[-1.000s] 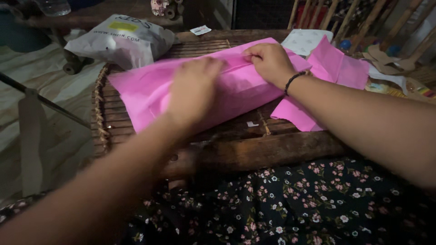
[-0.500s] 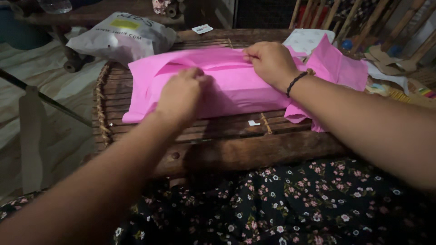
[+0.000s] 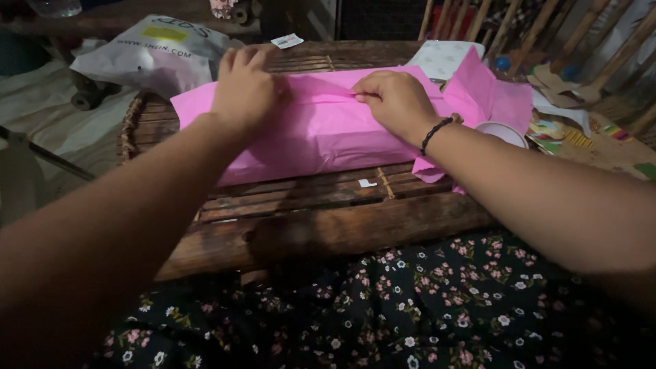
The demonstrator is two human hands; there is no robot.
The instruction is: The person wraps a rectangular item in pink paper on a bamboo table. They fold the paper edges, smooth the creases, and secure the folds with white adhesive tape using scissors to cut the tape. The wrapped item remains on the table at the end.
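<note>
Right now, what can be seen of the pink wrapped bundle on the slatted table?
The pink wrapped bundle is long and soft-looking, covered in thin creased pink paper. It lies flat across the wooden slatted table. The left hand presses its far left top; the right hand pinches the overlapping paper edge along the top. Loose pink paper sticks out at its right end.

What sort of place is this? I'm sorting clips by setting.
Probably a home craft or gift-wrapping corner: a low wooden slatted table holds pink paper, with cardboard scraps and a grey plastic mailer bag nearby.
</note>
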